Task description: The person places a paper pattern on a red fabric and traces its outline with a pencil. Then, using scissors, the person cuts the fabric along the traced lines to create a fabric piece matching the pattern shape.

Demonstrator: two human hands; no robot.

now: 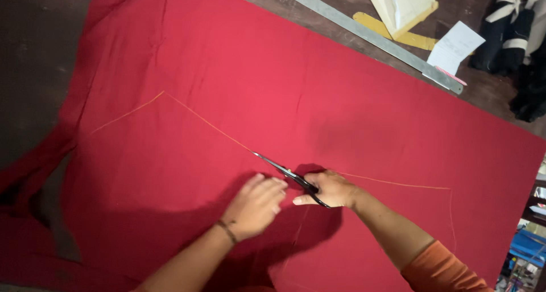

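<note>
Right hand [333, 189] gripping scissors [284, 171], blades on chalk line [210, 124] just ahead. Left hand [256, 204] flat, fingers loosely curled, pressing red cloth [318, 93] beside them. Line beyond blades uncut; most cutting apparently left.

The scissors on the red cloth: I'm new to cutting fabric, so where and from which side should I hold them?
Grip the scissors by the black handle loops, coming from the near right, as the right hand does. The thin blades point up-left along the chalk line, so the handles are the end nearest the body. The left hand presses the red cloth flat beside them.
</note>
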